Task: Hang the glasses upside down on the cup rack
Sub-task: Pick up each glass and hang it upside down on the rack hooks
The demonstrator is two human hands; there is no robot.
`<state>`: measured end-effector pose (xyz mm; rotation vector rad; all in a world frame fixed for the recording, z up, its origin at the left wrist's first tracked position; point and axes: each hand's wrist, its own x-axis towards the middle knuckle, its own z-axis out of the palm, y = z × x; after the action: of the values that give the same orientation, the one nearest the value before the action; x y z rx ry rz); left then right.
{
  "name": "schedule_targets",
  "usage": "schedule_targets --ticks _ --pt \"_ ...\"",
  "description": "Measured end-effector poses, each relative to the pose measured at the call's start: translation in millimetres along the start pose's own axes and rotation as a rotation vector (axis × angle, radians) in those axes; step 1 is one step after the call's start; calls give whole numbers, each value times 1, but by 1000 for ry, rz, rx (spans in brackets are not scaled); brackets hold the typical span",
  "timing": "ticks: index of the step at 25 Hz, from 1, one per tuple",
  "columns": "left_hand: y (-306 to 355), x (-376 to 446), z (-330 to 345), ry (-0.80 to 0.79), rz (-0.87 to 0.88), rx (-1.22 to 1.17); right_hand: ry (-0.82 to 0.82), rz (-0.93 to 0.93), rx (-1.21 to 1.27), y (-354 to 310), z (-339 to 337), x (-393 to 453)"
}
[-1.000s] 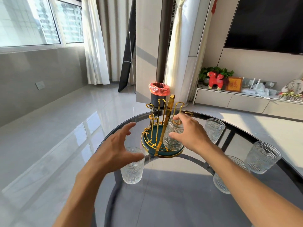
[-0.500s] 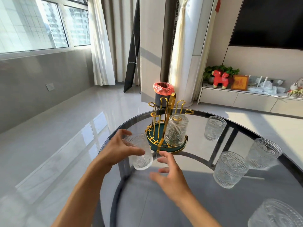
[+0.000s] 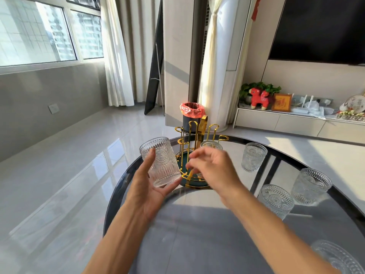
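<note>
A gold wire cup rack [image 3: 197, 135] on a teal round base stands at the far side of the round glass table [image 3: 207, 230]. One embossed glass [image 3: 211, 145] hangs upside down on it, mostly hidden behind my right hand. My left hand [image 3: 145, 188] holds another embossed glass [image 3: 161, 161] upright in the air, left of the rack. My right hand [image 3: 215, 169] hovers in front of the rack, fingers apart, holding nothing, its fingertips close to the held glass.
Several more glasses stand on the table's right side: one far [image 3: 253, 156], two in the middle [image 3: 276, 200] [image 3: 311, 185], one at the near right edge [image 3: 335, 258]. A bin with a pink bag [image 3: 191, 116] sits on the floor behind the rack.
My left hand has lifted the glass off the table and raised it beside the rack. My right hand has left the hung glass, dropped back, then come up toward the held glass.
</note>
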<state>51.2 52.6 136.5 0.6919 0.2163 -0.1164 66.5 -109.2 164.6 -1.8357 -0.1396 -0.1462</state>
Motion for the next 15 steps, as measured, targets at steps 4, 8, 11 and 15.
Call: schedule_targets --ticks 4,8,11,15 --pt "5 0 0 17 11 -20 132 -236 -611 -18 -27 73" --pt "2 9 2 134 147 140 -75 -180 -983 0 -29 119" --pt "7 18 1 163 280 160 -34 -197 -967 15 -29 122" --pt "24 31 18 195 606 462 -36 -221 -948 11 -30 117"
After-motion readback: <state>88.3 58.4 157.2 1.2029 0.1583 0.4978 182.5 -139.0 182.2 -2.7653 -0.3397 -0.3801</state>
